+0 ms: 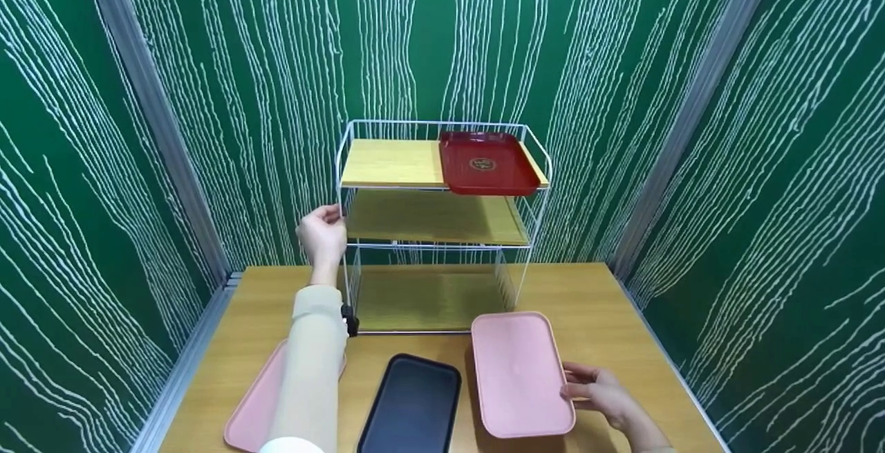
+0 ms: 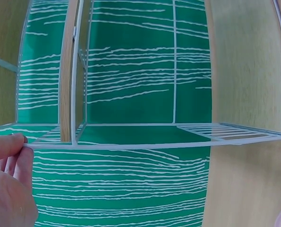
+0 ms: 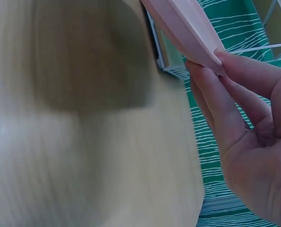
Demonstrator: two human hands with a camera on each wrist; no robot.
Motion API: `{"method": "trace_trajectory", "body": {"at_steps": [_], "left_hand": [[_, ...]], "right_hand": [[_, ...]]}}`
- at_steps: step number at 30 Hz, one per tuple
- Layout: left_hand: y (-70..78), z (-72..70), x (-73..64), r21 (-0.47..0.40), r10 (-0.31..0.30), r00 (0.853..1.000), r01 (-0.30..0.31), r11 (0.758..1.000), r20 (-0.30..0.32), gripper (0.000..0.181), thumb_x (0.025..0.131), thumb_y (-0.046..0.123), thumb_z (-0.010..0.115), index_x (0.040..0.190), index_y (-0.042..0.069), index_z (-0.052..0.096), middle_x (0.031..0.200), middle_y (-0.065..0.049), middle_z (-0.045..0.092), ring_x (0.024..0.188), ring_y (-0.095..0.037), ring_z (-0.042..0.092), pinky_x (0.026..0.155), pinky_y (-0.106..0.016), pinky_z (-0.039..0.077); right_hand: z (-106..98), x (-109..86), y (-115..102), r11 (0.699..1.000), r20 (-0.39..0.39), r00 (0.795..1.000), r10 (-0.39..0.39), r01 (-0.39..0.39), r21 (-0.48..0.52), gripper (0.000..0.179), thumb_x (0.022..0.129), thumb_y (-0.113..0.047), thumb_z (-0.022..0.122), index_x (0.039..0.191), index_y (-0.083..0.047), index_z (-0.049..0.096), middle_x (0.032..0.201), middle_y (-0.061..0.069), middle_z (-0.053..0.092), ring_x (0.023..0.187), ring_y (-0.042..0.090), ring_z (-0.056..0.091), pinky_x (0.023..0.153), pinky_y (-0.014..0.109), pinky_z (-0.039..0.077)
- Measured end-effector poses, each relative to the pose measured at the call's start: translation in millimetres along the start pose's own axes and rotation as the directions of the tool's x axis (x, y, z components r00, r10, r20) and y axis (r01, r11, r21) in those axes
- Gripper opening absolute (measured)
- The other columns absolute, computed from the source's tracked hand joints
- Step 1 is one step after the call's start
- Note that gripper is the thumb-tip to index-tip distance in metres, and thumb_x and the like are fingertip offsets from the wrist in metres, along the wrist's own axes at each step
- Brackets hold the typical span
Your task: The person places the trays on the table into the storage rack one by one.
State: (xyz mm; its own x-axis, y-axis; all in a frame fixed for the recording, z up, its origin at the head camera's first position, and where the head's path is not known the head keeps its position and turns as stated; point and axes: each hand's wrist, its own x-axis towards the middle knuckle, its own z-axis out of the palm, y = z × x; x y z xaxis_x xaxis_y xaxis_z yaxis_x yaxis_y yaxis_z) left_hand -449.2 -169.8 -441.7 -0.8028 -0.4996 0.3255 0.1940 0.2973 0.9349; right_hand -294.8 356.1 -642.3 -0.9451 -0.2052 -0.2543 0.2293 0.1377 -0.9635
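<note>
A pink tray (image 1: 518, 377) is held up off the table at the front right. My right hand (image 1: 605, 398) pinches its right edge between thumb and fingers; the right wrist view shows the tray (image 3: 192, 33) raised, with its shadow on the table below. My left hand (image 1: 323, 235) grips the left front upright of a white wire shelf rack (image 1: 343, 273), and in the left wrist view the thumb and fingers (image 2: 8, 146) pinch that thin rod (image 2: 145, 145). On the rack's top shelf a dark red tray (image 1: 491, 162) lies at the right, its front edge reaching past the shelf.
A black tray (image 1: 415, 404) lies on the wooden table (image 1: 588, 301) before the rack. Another pink tray (image 1: 259, 398) lies at the left, partly hidden by my left forearm. Below the top are a middle shelf (image 1: 435, 218) and a bottom shelf (image 1: 429, 297). Green patterned walls enclose the table.
</note>
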Motion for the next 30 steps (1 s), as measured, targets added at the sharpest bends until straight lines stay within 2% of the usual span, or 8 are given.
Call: {"method": "trace_trajectory", "body": {"at_steps": [6, 9, 18, 30], "left_hand": [[-0.5, -0.7, 1.2, 0.015, 0.028, 1.0, -0.028, 0.999, -0.011, 0.02, 0.095, -0.004, 0.073, 0.112, 0.002, 0.081, 0.11, -0.015, 0.08, 0.105, -0.029, 0.075, 0.094, -0.044, 0.06], [-0.7, -1.5, 0.9, 0.02, 0.038, 0.999, -0.038, 0.999, -0.014, 0.02, 0.095, -0.005, 0.072, 0.112, 0.001, 0.081, 0.11, -0.018, 0.08, 0.104, -0.031, 0.075, 0.093, -0.045, 0.06], [-4.3, -3.4, 0.7, 0.032, 0.01, 1.0, -0.011, 0.999, 0.007, 0.021, 0.097, -0.005, 0.07, 0.114, 0.002, 0.08, 0.114, -0.016, 0.079, 0.106, -0.029, 0.075, 0.092, -0.043, 0.062], [-2.3, -3.2, 0.4, 0.033, -0.006, 1.0, 0.005, 0.999, 0.02, 0.022, 0.096, -0.005, 0.07, 0.114, 0.003, 0.079, 0.114, -0.014, 0.078, 0.106, -0.029, 0.074, 0.094, -0.041, 0.062]], "right_hand": [[3.5, -0.5, -11.5, 0.998, 0.025, 0.998, -0.064, 0.064, 0.024, 0.071, 0.098, -0.001, 0.07, 0.154, 0.02, 0.033, 0.132, 0.02, 0.069, 0.102, 0.021, 0.073, 0.086, 0.039, 0.065], [6.1, -0.6, -19.0, 0.997, 0.031, 0.997, -0.066, 0.065, 0.029, 0.07, 0.098, -0.003, 0.071, 0.154, 0.02, 0.034, 0.132, 0.019, 0.069, 0.102, 0.021, 0.073, 0.087, 0.04, 0.065], [10.8, 2.3, -37.9, 0.997, 0.038, 0.996, -0.075, 0.075, 0.019, 0.071, 0.098, -0.003, 0.072, 0.154, 0.021, 0.035, 0.14, 0.027, 0.064, 0.107, 0.024, 0.073, 0.09, 0.044, 0.064], [17.6, 6.4, -67.0, 0.987, 0.05, 0.988, -0.147, 0.143, 0.07, 0.073, 0.098, -0.004, 0.073, 0.154, 0.02, 0.034, 0.134, 0.018, 0.068, 0.105, 0.022, 0.074, 0.089, 0.04, 0.064]]}}
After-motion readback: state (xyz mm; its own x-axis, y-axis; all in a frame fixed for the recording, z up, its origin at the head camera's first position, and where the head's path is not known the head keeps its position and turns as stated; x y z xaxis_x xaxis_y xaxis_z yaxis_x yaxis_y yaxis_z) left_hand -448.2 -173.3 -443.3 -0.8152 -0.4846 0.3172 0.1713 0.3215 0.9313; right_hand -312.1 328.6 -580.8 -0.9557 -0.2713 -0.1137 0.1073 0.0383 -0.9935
